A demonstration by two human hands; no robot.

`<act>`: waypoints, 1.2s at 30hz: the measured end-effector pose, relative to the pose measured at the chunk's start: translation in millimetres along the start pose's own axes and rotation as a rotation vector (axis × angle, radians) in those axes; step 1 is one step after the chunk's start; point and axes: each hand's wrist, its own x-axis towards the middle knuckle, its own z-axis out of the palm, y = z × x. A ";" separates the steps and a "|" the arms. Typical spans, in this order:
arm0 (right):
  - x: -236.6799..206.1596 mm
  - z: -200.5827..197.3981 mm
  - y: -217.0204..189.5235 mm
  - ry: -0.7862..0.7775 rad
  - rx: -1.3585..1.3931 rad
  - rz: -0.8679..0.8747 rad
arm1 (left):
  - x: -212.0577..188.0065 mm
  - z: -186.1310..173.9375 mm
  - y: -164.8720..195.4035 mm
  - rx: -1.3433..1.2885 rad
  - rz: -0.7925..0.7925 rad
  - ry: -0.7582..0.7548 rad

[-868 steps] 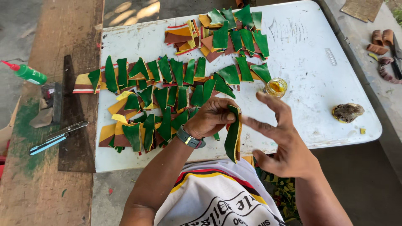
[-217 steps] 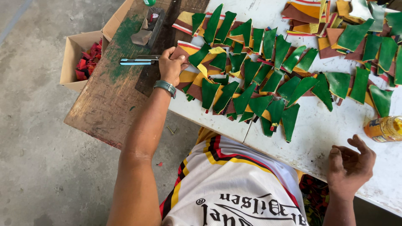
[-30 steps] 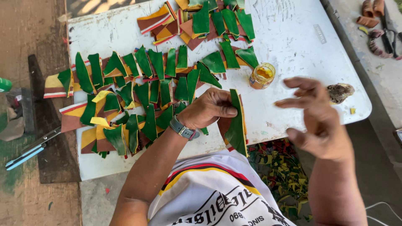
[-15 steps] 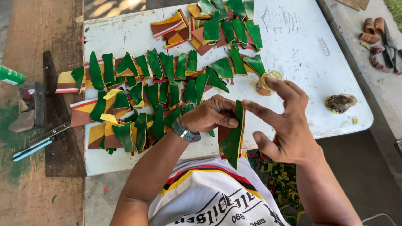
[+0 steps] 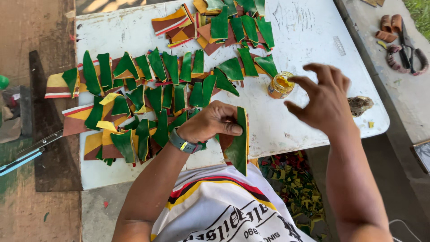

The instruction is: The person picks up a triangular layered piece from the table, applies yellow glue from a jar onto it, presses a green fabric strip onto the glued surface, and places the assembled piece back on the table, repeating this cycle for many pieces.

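Note:
My left hand point(image 5: 210, 122) pinches a long green piece with a brown underside point(image 5: 238, 143) at the near edge of the white table point(image 5: 309, 49); the piece hangs past the edge toward my chest. My right hand point(image 5: 323, 98) hovers with fingers spread, holding nothing, just right of a small glass jar of yellow glue point(image 5: 281, 85). Several green, yellow and brown cut pieces point(image 5: 148, 98) lie in rows across the left half of the table.
A second pile of pieces point(image 5: 215, 22) sits at the table's far edge. A brown lump point(image 5: 359, 105) lies near the right edge. Blue-handled scissors point(image 5: 24, 154) rest on a wooden bench at left. Scraps point(image 5: 293, 183) litter the floor; tools point(image 5: 403, 45) lie at right.
My right hand has lifted off the green piece and moved up and right toward the glue jar. The left hand keeps hold of the piece.

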 end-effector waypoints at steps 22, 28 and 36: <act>16.4 -10.6 60.2 -0.305 0.252 0.026 | 19.7 -10.6 -19.7 -0.421 -0.027 0.188; -46.7 -29.8 -18.6 -0.041 0.864 -0.236 | 32.7 4.1 -28.5 -0.479 0.015 0.075; -34.5 -35.1 -59.7 0.155 0.529 -0.301 | 24.7 12.3 -17.4 -0.469 -0.016 0.036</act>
